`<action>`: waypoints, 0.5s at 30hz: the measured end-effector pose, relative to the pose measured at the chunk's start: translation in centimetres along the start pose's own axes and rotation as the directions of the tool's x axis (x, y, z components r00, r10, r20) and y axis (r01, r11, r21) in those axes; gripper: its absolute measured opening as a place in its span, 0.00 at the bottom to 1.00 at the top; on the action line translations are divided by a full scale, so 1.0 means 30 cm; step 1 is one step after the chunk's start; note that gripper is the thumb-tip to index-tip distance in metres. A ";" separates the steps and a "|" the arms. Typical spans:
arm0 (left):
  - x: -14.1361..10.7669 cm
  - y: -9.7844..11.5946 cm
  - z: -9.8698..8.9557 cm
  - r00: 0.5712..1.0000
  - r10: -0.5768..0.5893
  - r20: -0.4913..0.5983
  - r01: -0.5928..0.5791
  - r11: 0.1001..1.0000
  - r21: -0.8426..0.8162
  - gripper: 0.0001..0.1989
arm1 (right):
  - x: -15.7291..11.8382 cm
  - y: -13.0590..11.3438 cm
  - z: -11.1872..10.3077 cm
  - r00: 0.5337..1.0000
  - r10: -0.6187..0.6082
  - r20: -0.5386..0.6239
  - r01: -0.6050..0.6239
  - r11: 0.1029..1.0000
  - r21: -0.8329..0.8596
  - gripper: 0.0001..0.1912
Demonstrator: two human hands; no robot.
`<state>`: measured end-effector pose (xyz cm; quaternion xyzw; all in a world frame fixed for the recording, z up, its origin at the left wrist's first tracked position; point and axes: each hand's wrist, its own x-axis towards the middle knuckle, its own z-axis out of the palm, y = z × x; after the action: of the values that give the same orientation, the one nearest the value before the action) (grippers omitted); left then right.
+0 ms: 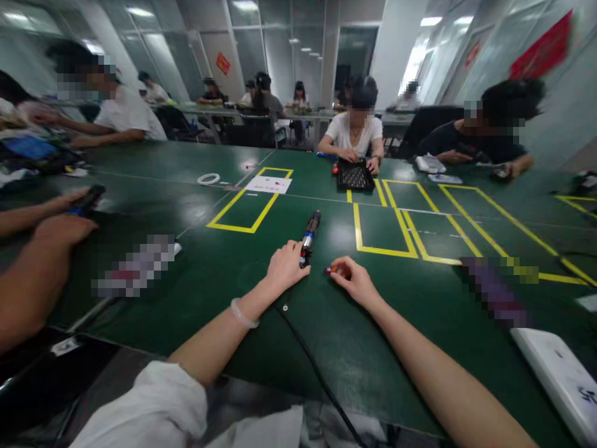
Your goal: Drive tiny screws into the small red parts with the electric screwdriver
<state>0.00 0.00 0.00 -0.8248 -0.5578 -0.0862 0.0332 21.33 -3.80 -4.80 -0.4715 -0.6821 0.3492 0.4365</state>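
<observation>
My left hand (282,266) is closed around the lower part of an electric screwdriver (310,230), which lies along the green table with its thin tip pointing away from me. From its rear end a black cord (311,354) runs down over the table's near edge. Just to the right, my right hand (358,283) pinches a small part with a red and black end (329,270); its exact kind is too small to tell, and the fingers cover the rest. A tiny pale ring (285,307) rests beside the cord, below my left hand.
Yellow tape (387,252) marks rectangles on the green table (224,261). A white sheet (268,185) and a white cable coil (208,179) lie farther off. Across sits a person with a black tray (355,176). A white device (557,367) stands at right; another person's hands (65,227) are at left.
</observation>
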 end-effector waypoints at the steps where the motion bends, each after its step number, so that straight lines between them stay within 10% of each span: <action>1: -0.007 0.018 0.007 0.999 0.032 -0.002 -0.033 0.999 -0.013 0.28 | -0.001 0.003 0.001 1.000 0.002 -0.012 -0.002 1.000 0.000 0.11; 15: -0.043 0.091 0.029 0.976 0.216 0.003 -0.212 0.962 -0.174 0.32 | 0.001 0.017 0.017 0.992 -0.121 -0.017 0.115 0.972 -0.204 0.04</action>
<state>2.15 -2.07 -0.96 -0.8809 -0.4561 -0.1210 -0.0354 21.03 -3.65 -5.43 -0.4772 -0.7345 0.2441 0.4162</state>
